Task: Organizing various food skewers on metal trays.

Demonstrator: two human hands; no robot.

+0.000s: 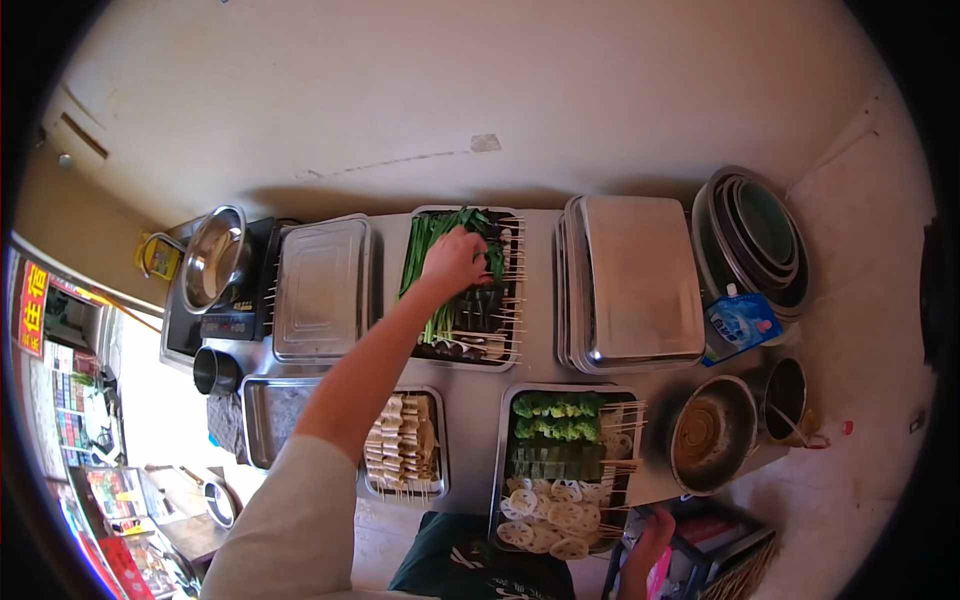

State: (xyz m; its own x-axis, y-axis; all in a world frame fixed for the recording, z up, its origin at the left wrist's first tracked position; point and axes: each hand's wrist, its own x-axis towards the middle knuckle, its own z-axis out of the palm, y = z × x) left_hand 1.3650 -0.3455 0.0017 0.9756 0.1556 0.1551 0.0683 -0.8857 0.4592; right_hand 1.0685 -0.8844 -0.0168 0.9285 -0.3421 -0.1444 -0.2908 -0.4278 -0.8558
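My left hand [454,259] reaches across the table onto a metal tray [414,361] of skewers at the back. Its fingers bend down over leafy greens [472,219], most likely chives; whether they grip any is hidden. Dark green skewered pieces [480,309] lie just nearer in that tray. My right hand [654,529] is low at the right, beside the skewer ends of the front tray [501,450]; its grip is unclear. That tray holds broccoli [555,429], flat green pieces [551,463] and lotus root slices [566,514].
Skewered folded tofu sheets [401,442] sit in a tray under my left arm. Covered trays [324,289] and stacked trays [641,277] flank the back tray. Left is an induction cooker [225,326] bearing a steel bowl [214,259]. Basins [712,435] and a blue pouch [739,326] stand right.
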